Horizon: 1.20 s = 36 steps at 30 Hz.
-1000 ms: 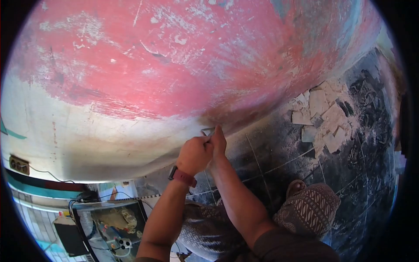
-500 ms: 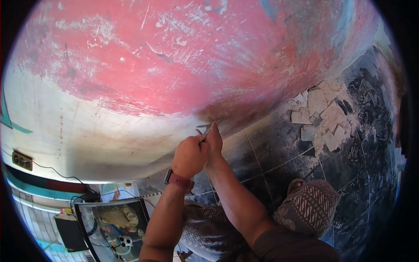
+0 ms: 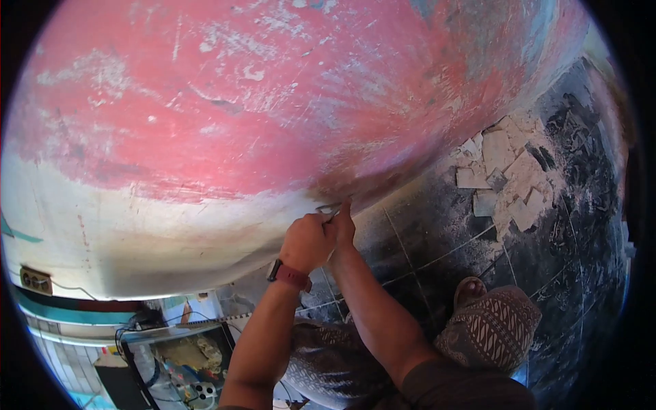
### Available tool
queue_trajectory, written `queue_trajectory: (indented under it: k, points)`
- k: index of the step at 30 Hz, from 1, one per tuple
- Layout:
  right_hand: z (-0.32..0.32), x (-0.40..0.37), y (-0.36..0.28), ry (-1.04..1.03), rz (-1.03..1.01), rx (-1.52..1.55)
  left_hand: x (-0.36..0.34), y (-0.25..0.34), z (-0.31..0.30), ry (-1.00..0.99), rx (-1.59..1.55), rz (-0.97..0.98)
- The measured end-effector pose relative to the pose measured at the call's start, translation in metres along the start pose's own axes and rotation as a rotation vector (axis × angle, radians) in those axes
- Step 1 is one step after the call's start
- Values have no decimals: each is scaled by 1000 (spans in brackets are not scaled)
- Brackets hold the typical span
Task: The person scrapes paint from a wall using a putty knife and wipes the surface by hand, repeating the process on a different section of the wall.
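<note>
My left hand, with a watch on its wrist, is closed close beside my right hand. Between their fingers shows a thin grey metal tool, mostly hidden, so I cannot make out its kind. The fingers of my right hand are closed around it too, one pointing up along it. Both hands are at the lower part of a wall, painted worn red above and whitish below. Where the tool meets the wall, the surface is brownish and in shadow.
Broken flat pieces and pale dust lie on the dark tiled floor to the right. A power socket with a cable is at the left. A glass-fronted case with assorted items stands lower left. My patterned-cloth knee is below.
The view has shifted slightly, so the wall markings sit further left. Both hands stay together at the wall with the tool, a little further right and lower in view.
</note>
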State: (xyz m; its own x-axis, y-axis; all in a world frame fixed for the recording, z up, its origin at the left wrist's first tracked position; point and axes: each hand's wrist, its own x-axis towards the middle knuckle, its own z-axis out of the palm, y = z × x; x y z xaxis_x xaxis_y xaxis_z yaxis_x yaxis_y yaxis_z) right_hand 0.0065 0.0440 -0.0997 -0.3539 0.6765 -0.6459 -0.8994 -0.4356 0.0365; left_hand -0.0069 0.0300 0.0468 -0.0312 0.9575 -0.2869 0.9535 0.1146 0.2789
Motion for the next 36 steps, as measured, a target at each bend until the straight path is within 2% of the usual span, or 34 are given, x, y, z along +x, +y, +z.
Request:
queue_trajectory:
  k: [2, 5, 8, 11, 14, 17, 20, 22, 25, 29, 31, 34, 36]
  points:
    - [-2, -6, 5, -23, 75, 54, -12, 6, -6, 6, 17, 28]
    - [36, -41, -1, 194, -35, -39, -22, 1, -12, 59, -22, 51]
    - [8, -2, 18, 195, -93, -121, -18, -9, -6, 17, -47, -3]
    - [-25, 31, 29, -69, -4, 74, -7, -7, 0, -2, 28, 9]
    - [28, -34, -7, 156, 39, -133, -17, 5, -9, 50, 46, 66]
    - [13, -13, 10, 216, -67, -88, -18, -8, 1, -2, -26, 7]
    - [-11, 5, 1, 152, 80, -74, 6, -12, 14, -57, 60, 3]
    - [13, -19, -6, 118, 34, -5, -3, -2, 5, -56, 118, 30]
    - [43, -55, -4, 168, 10, 12, -32, 7, -19, 89, 44, 79]
    - [21, -22, 21, 121, -167, -41, -25, 0, -17, 62, -1, 21]
    - [16, -18, 18, 170, -120, -96, -15, -10, -10, -12, -31, -26]
    - [27, -31, 3, 216, -22, -50, -23, 0, -7, 57, 79, 70]
    - [26, -32, 0, 243, -9, -45, -14, -1, -9, 28, -7, 52]
